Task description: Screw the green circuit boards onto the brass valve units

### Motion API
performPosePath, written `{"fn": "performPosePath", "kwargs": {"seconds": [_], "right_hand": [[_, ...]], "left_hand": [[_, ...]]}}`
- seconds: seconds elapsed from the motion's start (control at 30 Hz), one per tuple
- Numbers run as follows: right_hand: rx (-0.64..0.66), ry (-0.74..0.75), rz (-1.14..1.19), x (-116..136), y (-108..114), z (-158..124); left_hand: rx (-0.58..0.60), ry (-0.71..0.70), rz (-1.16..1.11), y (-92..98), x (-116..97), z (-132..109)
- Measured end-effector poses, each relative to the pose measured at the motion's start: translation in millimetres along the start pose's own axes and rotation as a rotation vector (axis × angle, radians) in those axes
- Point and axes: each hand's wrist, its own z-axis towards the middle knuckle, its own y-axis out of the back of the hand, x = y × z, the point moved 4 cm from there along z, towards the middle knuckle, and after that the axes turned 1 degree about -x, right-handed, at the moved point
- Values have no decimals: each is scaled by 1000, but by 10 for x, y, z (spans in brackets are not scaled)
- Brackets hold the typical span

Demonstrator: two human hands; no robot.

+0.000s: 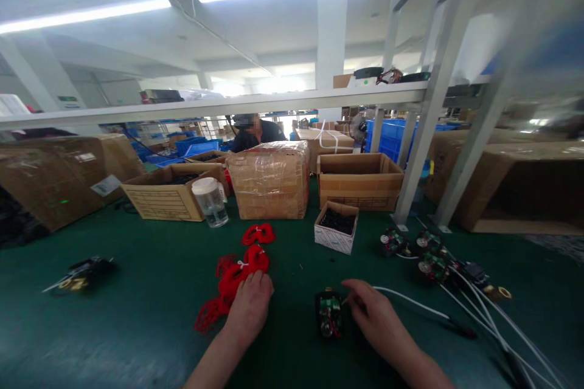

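Note:
My left hand (pixel 252 304) lies against the right side of a tied bundle of red wire (pixel 229 282), its fingers curled down onto it; the fingertips are partly hidden. Another red wire bundle (pixel 258 233) sits just beyond. My right hand (pixel 373 313) is beside a small black device with an exposed green circuit board (pixel 330 311). Its thumb and index finger close around the white cable (pixel 406 298), which runs behind the hand toward the device. The cable's far end, at the right, is black.
Several similar circuit-board devices (pixel 431 258) with white cables lie at right. A small box of black parts (pixel 337 228), a plastic jug (pixel 210 203) and cardboard boxes (pixel 269 182) stand farther back. Black and brass parts (pixel 82 273) lie left. A metal shelf post (pixel 426 134) rises right; a person sits beyond.

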Motion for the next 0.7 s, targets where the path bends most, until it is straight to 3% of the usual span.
{"fn": "performPosePath", "kwargs": {"seconds": [0.23,0.4,0.57,0.7], "right_hand": [[-25,7,10,20,22,6],[-37,7,10,-51,33,11],[-76,8,51,-59,85,22],[-101,42,107,140,182,64]], "left_hand": [[58,-72,105,-31,31,75],[18,-124,112,-6,-27,77],[-48,-129,-31,293,-84,31],[-100,-144,-187,646,-223,-26]]}}
